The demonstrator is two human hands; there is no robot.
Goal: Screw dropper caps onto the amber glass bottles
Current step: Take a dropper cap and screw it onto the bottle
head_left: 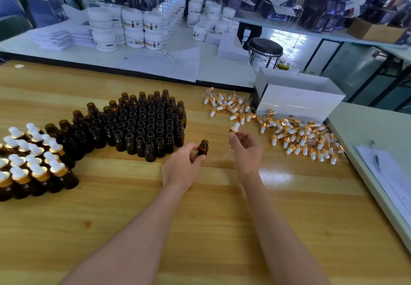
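Far left of the box [298, 101], the capped bottles [33, 173] run out of view; right of it, the paper [391, 182] is cut off too. Beyond the box, we cannot read the labels on the jars [133, 26]. Left of it, our right hand [245, 149] hides the pipette of the cap [235, 127].

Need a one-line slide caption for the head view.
Capping station: left hand grips an uncapped amber bottle while right hand holds a dropper cap nearby.

Bright light is filling the room, glaring off the table [268, 174]. Distortion is bending the edges, and the capped bottles [37, 170] are blurring.
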